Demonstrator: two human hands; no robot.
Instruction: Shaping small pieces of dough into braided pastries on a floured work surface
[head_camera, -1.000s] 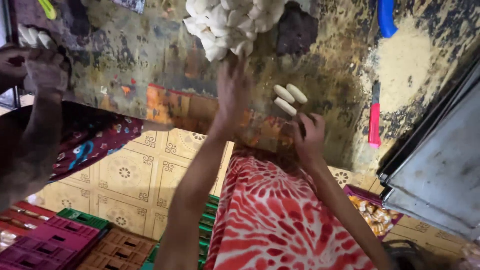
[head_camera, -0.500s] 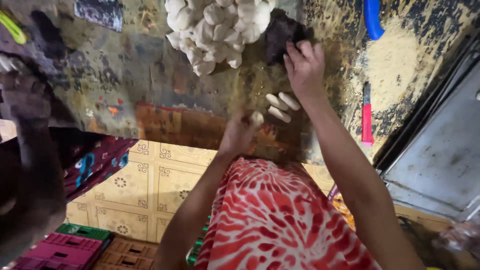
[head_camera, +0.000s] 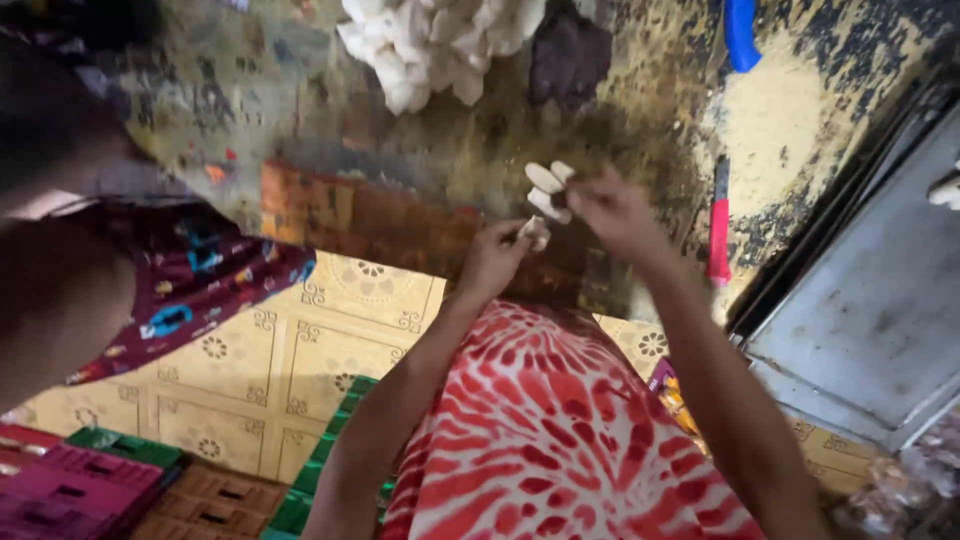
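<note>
My left hand (head_camera: 495, 262) pinches a small white dough piece (head_camera: 536, 230) at the near edge of the stained work surface (head_camera: 300, 110). My right hand (head_camera: 612, 212) hovers just right of it, fingers bent, touching the short white dough rolls (head_camera: 545, 185) that lie side by side on the surface. A heap of white dough lumps (head_camera: 435, 40) sits farther back, beside a dark cloth-like lump (head_camera: 567, 55). My red and white patterned garment (head_camera: 540, 430) fills the lower middle.
Another person's arm and dark patterned sleeve (head_camera: 130, 290) lean in from the left. A red-handled tool (head_camera: 719, 225) and a blue object (head_camera: 740, 35) lie at the right. A grey metal tray (head_camera: 870, 300) is far right. Coloured crates (head_camera: 80, 480) stand on the tiled floor (head_camera: 300, 370).
My right hand came down from the dough heap to the rolls near my left hand. My left hand stayed at the surface's edge with the small piece.
</note>
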